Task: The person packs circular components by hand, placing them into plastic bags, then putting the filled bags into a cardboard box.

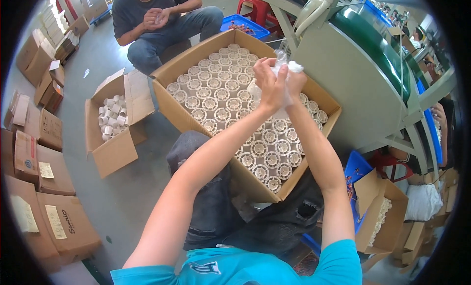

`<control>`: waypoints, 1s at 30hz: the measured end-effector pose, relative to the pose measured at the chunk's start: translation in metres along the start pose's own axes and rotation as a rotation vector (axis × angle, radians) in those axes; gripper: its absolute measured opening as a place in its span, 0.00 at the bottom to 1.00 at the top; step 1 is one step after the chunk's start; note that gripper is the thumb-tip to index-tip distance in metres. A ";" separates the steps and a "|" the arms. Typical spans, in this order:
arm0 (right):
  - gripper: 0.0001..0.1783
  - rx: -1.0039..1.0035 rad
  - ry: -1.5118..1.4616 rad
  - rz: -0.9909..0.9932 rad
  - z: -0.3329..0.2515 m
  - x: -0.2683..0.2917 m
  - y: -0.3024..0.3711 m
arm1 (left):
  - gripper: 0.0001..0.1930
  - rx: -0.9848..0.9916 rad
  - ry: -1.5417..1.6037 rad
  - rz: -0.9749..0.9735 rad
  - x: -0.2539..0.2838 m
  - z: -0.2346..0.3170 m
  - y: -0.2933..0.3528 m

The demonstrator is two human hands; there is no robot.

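Note:
Both my arms reach out over a large cardboard box (169,96) filled with rows of round white plastic parts (210,104), each with a slotted ring face. My left hand (269,83) and my right hand (296,84) are close together above the box's far right part. Between them is a crumpled clear plastic bag (281,56), bunched up and gripped by both hands. A white lump (295,66) shows at the top of my right hand; whether it is part of the bag or something in it I cannot tell. My fingers partly hide the bag.
A smaller open carton (98,137) with white cylindrical pieces (112,119) stands left. Across the box sits a person (162,27), hands together. A conveyor machine (338,74) rises at right. Blue trays (248,26), a red stool (255,9) and stacked cartons (51,162) surround me.

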State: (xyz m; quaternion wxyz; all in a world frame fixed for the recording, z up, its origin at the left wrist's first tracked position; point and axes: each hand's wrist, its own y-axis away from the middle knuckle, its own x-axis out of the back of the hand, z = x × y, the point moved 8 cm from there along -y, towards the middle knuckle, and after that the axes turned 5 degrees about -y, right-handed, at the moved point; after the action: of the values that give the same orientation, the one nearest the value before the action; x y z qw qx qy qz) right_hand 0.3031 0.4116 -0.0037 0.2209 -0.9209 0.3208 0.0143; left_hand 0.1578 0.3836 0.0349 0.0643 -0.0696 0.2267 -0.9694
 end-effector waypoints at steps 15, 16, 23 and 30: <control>0.13 -0.678 -0.426 -0.685 0.075 -0.038 0.024 | 0.17 0.724 1.066 -0.025 -0.007 -0.096 -0.039; 0.14 -0.677 -0.387 -0.739 0.052 -0.066 0.058 | 0.18 0.633 1.033 -0.033 0.007 -0.105 -0.045; 0.16 -0.580 -0.477 -0.825 -0.025 -0.054 0.066 | 0.18 0.649 1.098 -0.038 0.011 -0.055 -0.043; 0.18 -0.432 -0.032 -0.598 -0.005 -0.054 0.033 | 0.17 0.308 0.733 -0.104 0.029 -0.047 -0.069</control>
State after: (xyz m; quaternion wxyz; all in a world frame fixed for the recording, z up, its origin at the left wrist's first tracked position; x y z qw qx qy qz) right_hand 0.2398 0.4181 -0.0032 0.0209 -0.9990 0.0234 0.0306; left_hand 0.1154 0.4610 0.0274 -0.0602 0.2797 0.0829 -0.9546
